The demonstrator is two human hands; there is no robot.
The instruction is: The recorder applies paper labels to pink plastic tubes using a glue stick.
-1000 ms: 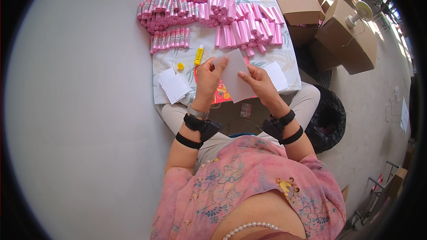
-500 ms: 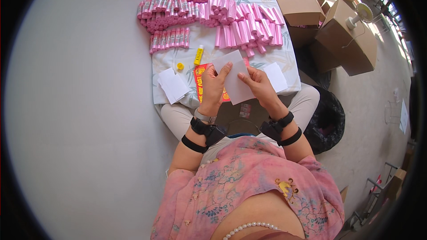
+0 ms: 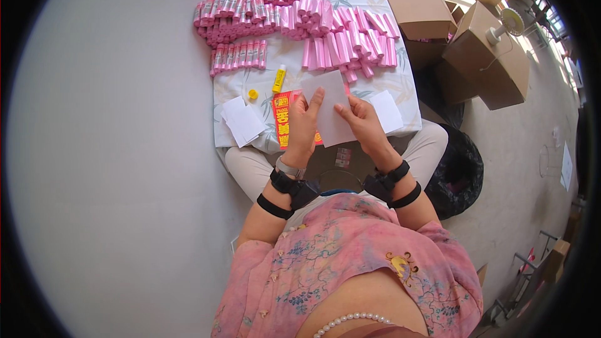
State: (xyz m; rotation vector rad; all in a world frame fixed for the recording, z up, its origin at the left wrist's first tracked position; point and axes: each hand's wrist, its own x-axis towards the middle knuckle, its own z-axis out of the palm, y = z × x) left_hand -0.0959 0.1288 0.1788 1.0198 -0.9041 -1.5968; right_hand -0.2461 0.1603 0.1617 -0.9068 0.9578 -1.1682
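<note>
Since the white sheet (image 3: 332,124) looks light and easily creased, edges suit holding; left hand (image 3: 303,124) and right hand (image 3: 368,124) pinch opposite sides.

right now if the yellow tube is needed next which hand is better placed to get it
Probably the left hand: it is nearer the yellow tube, while the right hand sits across the white paper. Both hold that paper, so the left must let go first.

Past the far right corner of your table (image 3: 286,51) stands a brown cardboard box (image 3: 415,1); farther right, a second carton (image 3: 483,55) with a pale fan (image 3: 512,21) against it. You have a black plastic bag (image 3: 466,161) off the near right corner.
</note>
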